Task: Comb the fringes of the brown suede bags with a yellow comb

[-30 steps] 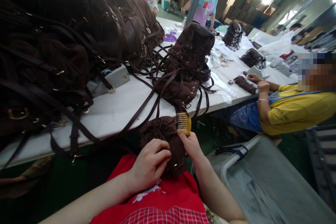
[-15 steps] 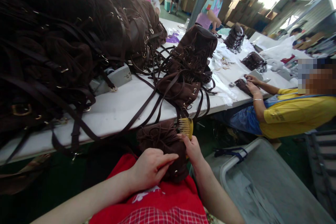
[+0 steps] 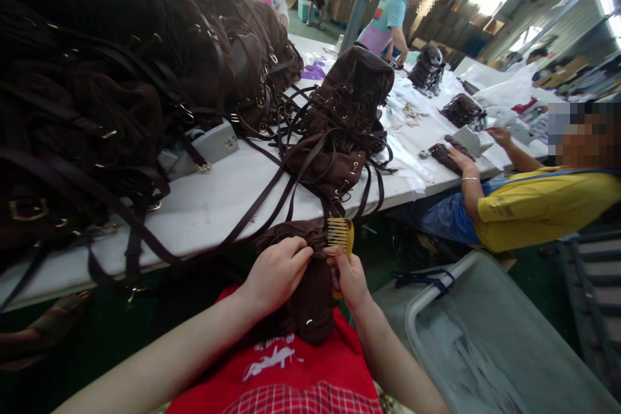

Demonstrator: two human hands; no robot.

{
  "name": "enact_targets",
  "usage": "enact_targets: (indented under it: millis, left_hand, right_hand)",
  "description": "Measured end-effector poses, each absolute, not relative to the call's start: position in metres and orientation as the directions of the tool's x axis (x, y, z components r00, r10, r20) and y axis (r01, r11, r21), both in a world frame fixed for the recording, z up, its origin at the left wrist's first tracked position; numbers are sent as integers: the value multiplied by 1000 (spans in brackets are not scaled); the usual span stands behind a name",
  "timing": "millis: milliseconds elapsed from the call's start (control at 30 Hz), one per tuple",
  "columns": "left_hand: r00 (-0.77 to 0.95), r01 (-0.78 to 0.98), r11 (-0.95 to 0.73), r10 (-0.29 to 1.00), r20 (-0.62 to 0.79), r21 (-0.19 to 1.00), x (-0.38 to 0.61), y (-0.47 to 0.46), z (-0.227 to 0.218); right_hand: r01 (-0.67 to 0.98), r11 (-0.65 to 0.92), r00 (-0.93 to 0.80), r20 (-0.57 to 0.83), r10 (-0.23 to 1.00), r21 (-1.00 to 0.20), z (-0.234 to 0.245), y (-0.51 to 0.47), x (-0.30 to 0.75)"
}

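Observation:
A dark brown fringed bag [image 3: 313,301] rests on my lap against the red apron [image 3: 310,369], close to the table edge. My left hand [image 3: 281,272] is closed at its upper part, with thumb and fingers pinched together on the fringe. In my right hand [image 3: 350,278] is a yellow wide-toothed comb [image 3: 347,239], its teeth pointing left beside the fringe. The right fingertips also touch the bag's right side. Just beyond lies another brown fringed bag [image 3: 359,87] on the white table [image 3: 198,207], its long straps hanging over the edge.
A tall heap of brown bags [image 3: 145,77] fills the table's left side. On the right stands a grey bin [image 3: 490,317] holding plastic sheets. A co-worker in a yellow shirt [image 3: 543,207] handles a small brown item [image 3: 451,156]. Other people stand behind the table.
My left hand has moved up the bag, its extended fingers now pinched at the fringe. My right hand still holds the comb. The co-worker's far hand has lifted away from the brown item.

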State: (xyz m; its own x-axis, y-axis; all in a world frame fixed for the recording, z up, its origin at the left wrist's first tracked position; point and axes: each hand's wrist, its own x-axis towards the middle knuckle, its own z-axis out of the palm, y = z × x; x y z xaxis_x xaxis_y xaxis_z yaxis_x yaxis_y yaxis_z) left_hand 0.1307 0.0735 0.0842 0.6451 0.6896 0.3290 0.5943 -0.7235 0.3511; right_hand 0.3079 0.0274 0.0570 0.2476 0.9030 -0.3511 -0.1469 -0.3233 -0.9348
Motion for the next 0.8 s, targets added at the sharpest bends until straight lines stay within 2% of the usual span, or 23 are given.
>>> enact_targets:
  millis: [133, 267, 367, 800]
  left_hand:
    - [666, 523, -799, 600, 444, 296, 125, 65, 80]
    - [611, 489, -783, 621, 490, 384, 120, 54, 79]
    - [580, 460, -745, 664, 472, 483, 119, 51, 81]
    - [505, 397, -570, 790, 347, 720, 111, 53, 93]
  right_hand:
    - [-171, -318, 221, -351, 910, -933, 55, 26, 311]
    - [-160, -318, 212, -347, 913, -934, 53, 26, 315]
    - [-151, -317, 194, -342, 919, -936, 54, 27, 316]
    - [-151, -347, 176, -371, 912, -926, 51, 27, 317]
